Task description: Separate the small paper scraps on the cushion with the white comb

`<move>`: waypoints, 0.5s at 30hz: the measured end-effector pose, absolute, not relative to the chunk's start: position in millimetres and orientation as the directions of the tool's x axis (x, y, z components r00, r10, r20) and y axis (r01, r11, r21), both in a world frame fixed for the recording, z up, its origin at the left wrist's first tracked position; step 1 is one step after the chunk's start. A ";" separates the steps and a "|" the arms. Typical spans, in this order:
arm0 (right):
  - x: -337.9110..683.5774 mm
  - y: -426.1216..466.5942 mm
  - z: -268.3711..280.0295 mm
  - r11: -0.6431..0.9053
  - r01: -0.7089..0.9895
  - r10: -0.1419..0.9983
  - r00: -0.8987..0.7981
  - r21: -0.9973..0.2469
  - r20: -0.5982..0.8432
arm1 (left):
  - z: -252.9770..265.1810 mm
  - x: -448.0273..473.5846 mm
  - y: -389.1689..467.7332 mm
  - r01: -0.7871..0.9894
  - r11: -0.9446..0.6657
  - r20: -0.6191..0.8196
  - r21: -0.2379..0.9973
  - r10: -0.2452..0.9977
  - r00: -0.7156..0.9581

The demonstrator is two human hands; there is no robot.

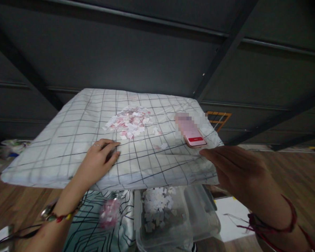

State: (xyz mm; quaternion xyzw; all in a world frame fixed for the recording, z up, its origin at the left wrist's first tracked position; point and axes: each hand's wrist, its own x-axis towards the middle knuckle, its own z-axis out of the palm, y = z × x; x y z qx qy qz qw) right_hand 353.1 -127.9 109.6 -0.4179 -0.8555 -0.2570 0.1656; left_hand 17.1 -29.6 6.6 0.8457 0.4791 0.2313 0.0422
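My left hand (102, 155) rests on a white checked cloth (144, 161), its fingers bent and the thumb apart from them. Nothing shows between them. Beyond its fingertips lies a loose pile of small white and pink paper slips (131, 122). A few stray slips (163, 146) lie to the right of the pile. My right hand (233, 164) is at the cloth's right edge, fingers stretched out side by side, thumb hidden. Its fingertips are just below a pink phone (195, 138) with a lit screen. Whether they touch it I cannot tell.
Below the cloth's front edge stands a clear plastic box (199, 206) with white slips (157, 204) inside. Left of it, a pink bag (110, 211) lies on green patterned fabric (91, 229). A dark panelled wall (126, 59) rises behind. Wooden floor (299, 175) shows at the right.
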 end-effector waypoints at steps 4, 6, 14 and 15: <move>356.9 -122.7 108.5 0.444 0.818 0.644 -0.575 0.365 0.505 | 6.9 17.6 -29.6 0.793 -0.530 0.345 0.301 0.835 0.428; 358.1 -120.1 107.0 0.444 0.818 0.643 -0.576 0.366 0.505 | 6.4 17.7 -29.6 0.791 -0.529 0.351 0.308 0.836 0.422; 352.2 -120.4 105.5 0.481 0.816 0.640 -0.577 0.321 0.508 | 4.8 17.3 -28.8 0.785 -0.539 0.359 0.304 0.829 0.430; 351.5 -120.8 105.6 0.497 0.813 0.638 -0.579 0.303 0.507 | 4.7 17.4 -28.7 0.785 -0.540 0.362 0.305 0.828 0.429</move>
